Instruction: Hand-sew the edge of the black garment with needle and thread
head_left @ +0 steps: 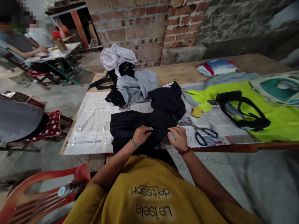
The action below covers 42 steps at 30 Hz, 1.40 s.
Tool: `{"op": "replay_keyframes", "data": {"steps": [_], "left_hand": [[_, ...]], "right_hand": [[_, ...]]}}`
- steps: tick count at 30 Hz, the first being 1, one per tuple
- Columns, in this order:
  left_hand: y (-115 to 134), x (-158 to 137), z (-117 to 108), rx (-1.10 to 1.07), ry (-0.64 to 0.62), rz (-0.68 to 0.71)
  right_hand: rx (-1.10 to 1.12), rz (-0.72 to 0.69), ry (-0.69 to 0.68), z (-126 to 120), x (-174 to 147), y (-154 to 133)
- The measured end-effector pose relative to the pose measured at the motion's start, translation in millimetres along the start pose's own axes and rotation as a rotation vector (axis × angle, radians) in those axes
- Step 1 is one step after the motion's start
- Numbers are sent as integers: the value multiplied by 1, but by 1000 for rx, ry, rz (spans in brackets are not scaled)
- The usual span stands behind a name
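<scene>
A black garment (149,119) lies bunched on the newspaper-covered wooden table (93,121) in front of me. My left hand (140,135) pinches its near edge with closed fingers. My right hand (178,138) grips the same edge a little to the right, fingers curled over the cloth. Both wrists wear thin bracelets. Blue-handled scissors (204,133) lie on the paper just right of my right hand, and a yellow piece (196,111) sits behind them.
A heap of grey, black and white clothes (127,77) sits behind the garment. A neon yellow-green cloth (268,109) with a black strap (240,110) covers the right side. Folded clothes (217,67) lie at the back. A red plastic chair (42,189) is at my left. Other people sit at left.
</scene>
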<state>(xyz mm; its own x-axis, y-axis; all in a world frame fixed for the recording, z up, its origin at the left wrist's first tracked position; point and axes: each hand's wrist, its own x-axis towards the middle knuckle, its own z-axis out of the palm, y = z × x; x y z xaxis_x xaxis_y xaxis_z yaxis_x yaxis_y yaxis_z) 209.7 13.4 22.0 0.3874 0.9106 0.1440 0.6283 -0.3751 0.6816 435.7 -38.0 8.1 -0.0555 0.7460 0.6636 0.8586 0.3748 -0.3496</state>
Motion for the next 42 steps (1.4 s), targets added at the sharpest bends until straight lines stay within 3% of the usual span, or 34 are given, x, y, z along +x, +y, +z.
{"op": "replay_keyframes", "data": {"steps": [5,10,13,24,31,37,42], "left_hand": [[5,-9,-1,-11,46,32],[10,-15,-4,13,71,42],[10,-20,-6,4,84,62],[11,-22,0,-186,11,34],[1,-15,6,-390,-49,-126],[0,-17,8,-429,-49,-131],[-1,-19,10,-452,-48,-126]], "right_hand": [[-30,-29,-8,-8,21,-27],[28,-96,-254,2,35,-40],[59,-75,-312,10,31,-37],[189,25,-242,14,17,-36],[244,40,-293,10,17,-35],[296,128,-180,14,13,-34],[382,306,-16,-5,14,-37]]}}
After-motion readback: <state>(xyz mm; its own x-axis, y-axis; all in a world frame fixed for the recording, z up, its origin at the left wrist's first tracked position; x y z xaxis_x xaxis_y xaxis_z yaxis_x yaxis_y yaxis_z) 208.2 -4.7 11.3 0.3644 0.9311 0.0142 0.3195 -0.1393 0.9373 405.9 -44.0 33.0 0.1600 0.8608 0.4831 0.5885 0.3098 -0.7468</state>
